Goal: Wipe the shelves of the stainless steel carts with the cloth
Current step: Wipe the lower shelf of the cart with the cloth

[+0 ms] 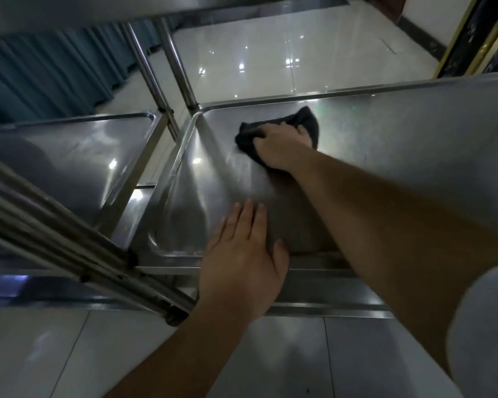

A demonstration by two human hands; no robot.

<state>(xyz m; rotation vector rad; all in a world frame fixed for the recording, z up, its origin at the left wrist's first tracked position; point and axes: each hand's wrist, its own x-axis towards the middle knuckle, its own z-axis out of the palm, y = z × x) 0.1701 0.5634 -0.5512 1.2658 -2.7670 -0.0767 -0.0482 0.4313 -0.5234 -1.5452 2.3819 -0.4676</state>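
Beyond the steelwork I saw a glossy pale tiled floor (270, 56) reflecting ceiling lights, a pleated teal curtain (49, 67) at far left, and a gold-edged dark frame (477, 33) against the wall at upper right.

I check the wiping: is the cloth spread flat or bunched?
Bunched: the cloth sits crumpled in dark folds under the right hand on the shelf.

We see the steel shelf (385, 133) of the right-hand cart, a shallow tray with a raised rim. A dark cloth (305, 124) lies on it toward the far rim; nearer us, the left hand (242, 254) rests flat across the near rim. A second shelf (69, 156) stands just left of it.
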